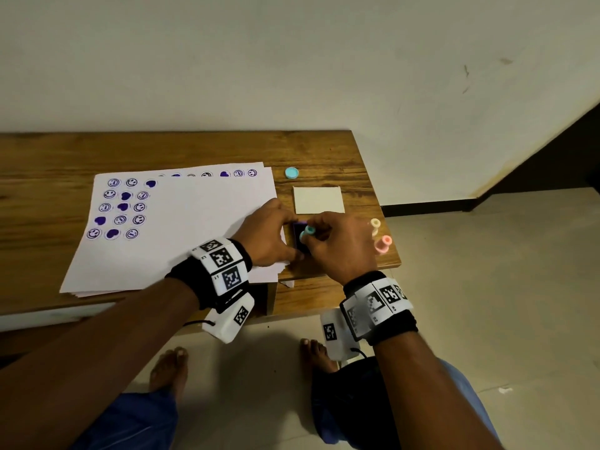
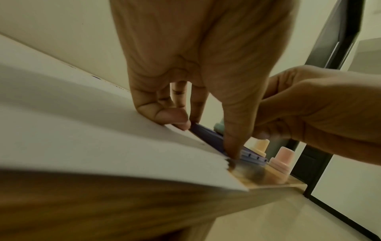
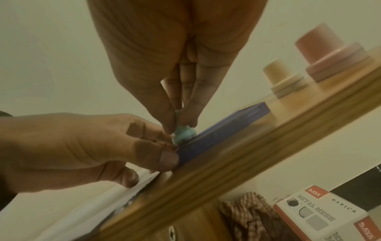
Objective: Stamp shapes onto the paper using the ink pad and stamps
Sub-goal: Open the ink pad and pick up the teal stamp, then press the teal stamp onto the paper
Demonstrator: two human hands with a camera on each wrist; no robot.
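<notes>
A purple ink pad [image 1: 298,237] [image 2: 208,137] [image 3: 222,132] lies on the wooden table [image 1: 324,151] right of the paper stack [image 1: 194,222]. My left hand [image 1: 269,235] [image 2: 206,127] [image 3: 115,146] pinches the pad's left edge between thumb and fingers. My right hand [image 1: 328,241] [image 3: 181,120] [image 2: 309,110] pinches a teal stamp [image 1: 307,232] [image 3: 183,133] whose base sits on the pad. The top sheet carries purple smiley and heart prints [image 1: 121,207] in its left part.
A cream stamp [image 1: 375,225] [image 3: 282,78] and a pink stamp [image 1: 383,244] [image 3: 332,53] stand at the table's right edge. A teal cap [image 1: 291,173] and a white lid [image 1: 318,199] lie behind the pad. A box [image 3: 329,215] and checked cloth [image 3: 249,212] sit below.
</notes>
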